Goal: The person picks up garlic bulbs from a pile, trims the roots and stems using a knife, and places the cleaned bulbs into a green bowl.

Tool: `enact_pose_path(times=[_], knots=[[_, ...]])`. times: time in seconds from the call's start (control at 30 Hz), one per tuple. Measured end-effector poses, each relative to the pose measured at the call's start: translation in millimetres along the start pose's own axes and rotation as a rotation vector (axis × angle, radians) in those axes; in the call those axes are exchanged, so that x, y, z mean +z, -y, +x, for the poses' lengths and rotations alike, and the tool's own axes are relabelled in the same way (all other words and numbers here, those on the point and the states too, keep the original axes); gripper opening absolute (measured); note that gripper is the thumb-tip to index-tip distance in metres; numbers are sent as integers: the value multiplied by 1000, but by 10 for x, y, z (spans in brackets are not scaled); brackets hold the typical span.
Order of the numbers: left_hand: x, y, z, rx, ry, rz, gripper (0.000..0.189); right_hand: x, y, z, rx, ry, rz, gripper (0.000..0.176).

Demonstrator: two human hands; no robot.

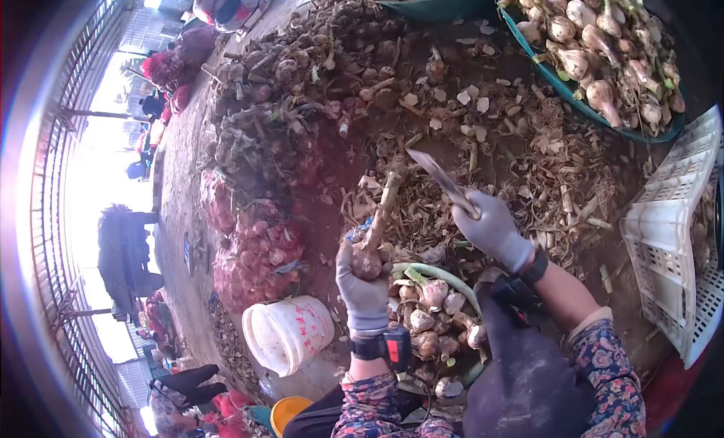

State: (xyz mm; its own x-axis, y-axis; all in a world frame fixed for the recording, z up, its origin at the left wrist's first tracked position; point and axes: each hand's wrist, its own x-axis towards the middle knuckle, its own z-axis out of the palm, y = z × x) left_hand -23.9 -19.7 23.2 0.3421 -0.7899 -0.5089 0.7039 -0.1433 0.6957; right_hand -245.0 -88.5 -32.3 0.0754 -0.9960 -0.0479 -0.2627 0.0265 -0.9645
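My left hand [363, 291], in a pale glove, is wrapped around a garlic bulb [367, 262]. The bulb's long stalk [385, 204] points up and away from me. To the right, my right hand [492, 231], gloved too, grips a knife [441, 180] by its handle, with the blade slanting up to the left. Blade and stalk are apart. Below the hands, a round green-rimmed basket [460, 281] close to my lap holds several trimmed garlic bulbs [424, 321].
Untrimmed garlic [279, 84] is heaped at upper left, beside red mesh sacks [253, 249]. A white bucket [290, 334] lies tilted at left. Cut stalks and roots [558, 151] litter the floor. A green tub [558, 87] of garlic and a white crate [667, 227] stand at right.
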Motion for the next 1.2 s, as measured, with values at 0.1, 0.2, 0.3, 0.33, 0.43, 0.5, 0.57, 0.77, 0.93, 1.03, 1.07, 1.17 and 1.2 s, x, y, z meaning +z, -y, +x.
enact_pose_path(times=[0.1,0.2,0.3,0.33,0.43,0.5,0.57,0.77,0.93,1.03,1.07,1.17,1.2], knots=[[196,156,3,57,-105,58,30,-166,855,155,-223,-113,242,16],[343,73,-186,88,-35,24,31,221,526,108,-237,296,-148,25],[140,-299,-449,-131,407,418,46,206,-328,-149,113,445,-328,28],[-20,-469,-482,-280,590,753,58,134,-356,-257,170,308,-267,26],[-149,-762,-360,-330,778,1157,67,22,-552,-308,284,362,-307,26],[-750,-820,261,-153,233,1135,45,25,-570,-316,321,358,-282,28],[-1090,-787,928,-40,-230,1339,33,69,-584,-312,342,362,-280,29],[-1777,-173,2062,-186,-176,1548,71,145,-617,-306,359,374,-254,30],[-875,-745,1302,-249,190,917,56,17,-607,-285,353,289,-289,25],[-298,-1270,652,-481,695,1486,57,-82,-602,-301,363,284,-228,26],[-171,-1343,556,-559,840,1562,59,-89,-614,-313,359,264,-206,27],[194,-988,312,-93,822,1905,53,-56,-633,-379,359,233,-143,30],[368,-731,284,246,771,1970,51,-42,-644,-389,365,235,-129,30]])
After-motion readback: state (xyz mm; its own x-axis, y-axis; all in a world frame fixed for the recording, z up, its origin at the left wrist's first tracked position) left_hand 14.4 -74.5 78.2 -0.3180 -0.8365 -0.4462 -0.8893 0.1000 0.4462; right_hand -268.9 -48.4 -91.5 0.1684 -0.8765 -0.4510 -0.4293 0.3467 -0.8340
